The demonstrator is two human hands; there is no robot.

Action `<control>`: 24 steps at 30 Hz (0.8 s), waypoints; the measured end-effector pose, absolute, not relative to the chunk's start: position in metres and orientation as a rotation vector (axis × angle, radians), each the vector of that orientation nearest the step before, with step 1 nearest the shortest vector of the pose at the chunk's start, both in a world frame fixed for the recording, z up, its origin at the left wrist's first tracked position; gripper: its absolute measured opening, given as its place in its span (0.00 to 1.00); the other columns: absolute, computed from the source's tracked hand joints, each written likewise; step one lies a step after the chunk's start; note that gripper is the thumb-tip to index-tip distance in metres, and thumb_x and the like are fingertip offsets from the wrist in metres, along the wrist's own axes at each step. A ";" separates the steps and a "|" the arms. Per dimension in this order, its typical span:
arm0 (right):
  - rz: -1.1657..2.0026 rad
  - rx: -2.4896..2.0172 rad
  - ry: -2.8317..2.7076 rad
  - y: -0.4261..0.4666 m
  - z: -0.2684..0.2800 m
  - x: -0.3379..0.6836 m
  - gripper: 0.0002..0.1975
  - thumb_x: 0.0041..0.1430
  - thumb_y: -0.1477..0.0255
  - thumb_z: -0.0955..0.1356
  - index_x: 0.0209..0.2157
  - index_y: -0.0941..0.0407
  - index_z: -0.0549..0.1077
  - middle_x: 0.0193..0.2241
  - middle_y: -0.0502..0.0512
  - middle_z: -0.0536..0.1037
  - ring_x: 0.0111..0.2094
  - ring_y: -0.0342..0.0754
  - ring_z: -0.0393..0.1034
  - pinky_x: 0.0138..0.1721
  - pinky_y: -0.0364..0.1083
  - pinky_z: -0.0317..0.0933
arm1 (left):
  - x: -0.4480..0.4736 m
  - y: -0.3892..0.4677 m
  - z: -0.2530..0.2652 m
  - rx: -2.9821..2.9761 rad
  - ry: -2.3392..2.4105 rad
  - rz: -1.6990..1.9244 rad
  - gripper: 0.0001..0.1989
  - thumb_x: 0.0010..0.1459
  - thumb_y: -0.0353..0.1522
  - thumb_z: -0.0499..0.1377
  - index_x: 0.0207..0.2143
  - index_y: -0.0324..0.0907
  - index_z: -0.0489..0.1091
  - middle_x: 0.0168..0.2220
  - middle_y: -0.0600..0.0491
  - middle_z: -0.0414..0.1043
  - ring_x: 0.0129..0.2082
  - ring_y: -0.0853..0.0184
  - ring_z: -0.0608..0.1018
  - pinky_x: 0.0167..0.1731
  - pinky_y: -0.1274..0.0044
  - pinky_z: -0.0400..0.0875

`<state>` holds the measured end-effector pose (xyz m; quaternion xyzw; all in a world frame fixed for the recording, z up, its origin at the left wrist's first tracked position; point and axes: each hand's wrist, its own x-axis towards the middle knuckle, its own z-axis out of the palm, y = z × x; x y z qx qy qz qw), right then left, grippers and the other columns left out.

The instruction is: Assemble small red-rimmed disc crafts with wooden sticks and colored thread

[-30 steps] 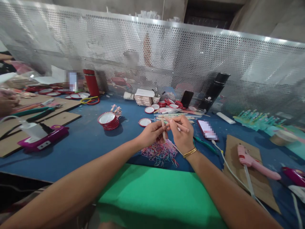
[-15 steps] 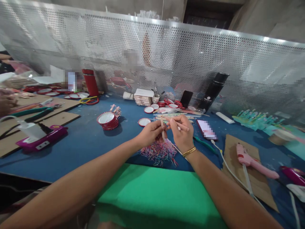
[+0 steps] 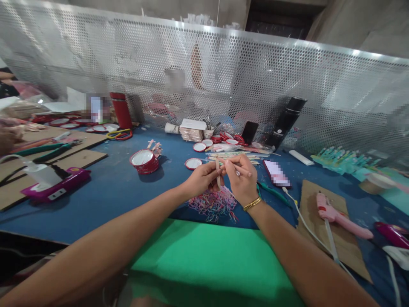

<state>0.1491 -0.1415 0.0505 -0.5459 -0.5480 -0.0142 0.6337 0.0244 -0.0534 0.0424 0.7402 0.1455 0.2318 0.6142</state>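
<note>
Perforated metal sheeting [image 3: 137, 55] walls off the far side of the blue worktop [image 3: 105, 183], with a red flask [image 3: 122, 111] and a leaning black flask [image 3: 285, 124] near it. From where I stand, the person's left hand [image 3: 204, 175] is pinched on a narrow pale strip [image 3: 217, 165], held nearly upright just above a tangle of coloured threads [image 3: 212, 205]. Beside it, the right hand [image 3: 242, 175], a gold bracelet [image 3: 252, 204] at its wrist, is closed around a slim pinkish stick [image 3: 243, 170]; whether its tip touches the strip, I can't tell. Off to the left sits a stack of red-rimmed white discs [image 3: 145, 162]. On the right lie a lit phone [image 3: 276, 173], a green-handled tool [image 3: 276, 195] and, on brown cardboard [image 3: 309, 196], a pink glue gun [image 3: 334, 214].
</note>
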 end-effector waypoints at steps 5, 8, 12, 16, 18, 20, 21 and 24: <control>-0.030 -1.240 -1.240 -0.140 0.049 0.151 0.08 0.62 0.66 0.65 0.31 0.53 0.71 0.26 0.50 0.79 0.28 0.47 0.75 0.33 0.47 0.68 | 0.024 -0.053 0.044 1.698 0.346 0.532 0.23 0.57 0.52 0.57 0.35 0.39 0.64 0.21 0.56 0.71 0.16 0.73 0.72 0.15 0.82 0.63; -0.030 -1.242 -1.216 -0.140 0.050 0.152 0.08 0.62 0.66 0.65 0.31 0.53 0.71 0.27 0.50 0.79 0.28 0.47 0.75 0.32 0.47 0.68 | 0.023 -0.053 0.044 1.696 0.340 0.535 0.22 0.58 0.51 0.57 0.36 0.39 0.64 0.22 0.56 0.72 0.16 0.74 0.72 0.15 0.83 0.63; -0.018 -1.243 -1.244 -0.141 0.050 0.149 0.08 0.62 0.65 0.65 0.31 0.53 0.70 0.27 0.50 0.79 0.29 0.47 0.76 0.34 0.47 0.69 | 0.024 -0.054 0.044 1.720 0.335 0.533 0.23 0.58 0.52 0.56 0.34 0.39 0.64 0.21 0.56 0.71 0.16 0.73 0.72 0.16 0.83 0.63; -0.045 -1.261 -1.244 -0.140 0.049 0.151 0.09 0.62 0.64 0.65 0.31 0.53 0.70 0.26 0.50 0.79 0.29 0.47 0.75 0.36 0.48 0.69 | 0.024 -0.052 0.042 1.716 0.326 0.528 0.22 0.58 0.51 0.55 0.34 0.39 0.64 0.22 0.55 0.71 0.16 0.73 0.72 0.16 0.82 0.63; -0.056 -1.262 -1.226 -0.140 0.049 0.152 0.09 0.62 0.64 0.65 0.31 0.53 0.70 0.27 0.50 0.79 0.30 0.47 0.76 0.36 0.48 0.69 | 0.024 -0.051 0.041 1.710 0.322 0.526 0.22 0.59 0.50 0.56 0.35 0.39 0.64 0.23 0.55 0.72 0.16 0.73 0.72 0.16 0.82 0.63; -0.050 -1.253 -1.224 -0.140 0.050 0.152 0.08 0.62 0.65 0.65 0.31 0.53 0.70 0.27 0.50 0.79 0.29 0.47 0.75 0.34 0.48 0.69 | 0.024 -0.052 0.040 1.711 0.326 0.526 0.21 0.59 0.50 0.56 0.35 0.39 0.64 0.23 0.55 0.72 0.16 0.73 0.72 0.17 0.82 0.63; -0.043 -1.248 -1.232 -0.141 0.050 0.151 0.08 0.62 0.65 0.65 0.31 0.53 0.70 0.27 0.50 0.79 0.29 0.47 0.75 0.34 0.47 0.69 | 0.023 -0.052 0.041 1.712 0.328 0.525 0.21 0.59 0.50 0.56 0.35 0.39 0.64 0.22 0.55 0.72 0.16 0.73 0.72 0.17 0.82 0.63; -0.028 -1.234 -1.254 -0.142 0.051 0.149 0.08 0.63 0.65 0.65 0.31 0.53 0.70 0.26 0.49 0.79 0.28 0.46 0.75 0.34 0.47 0.68 | 0.023 -0.053 0.042 1.712 0.329 0.519 0.22 0.58 0.51 0.55 0.34 0.39 0.64 0.21 0.56 0.71 0.16 0.73 0.72 0.16 0.82 0.63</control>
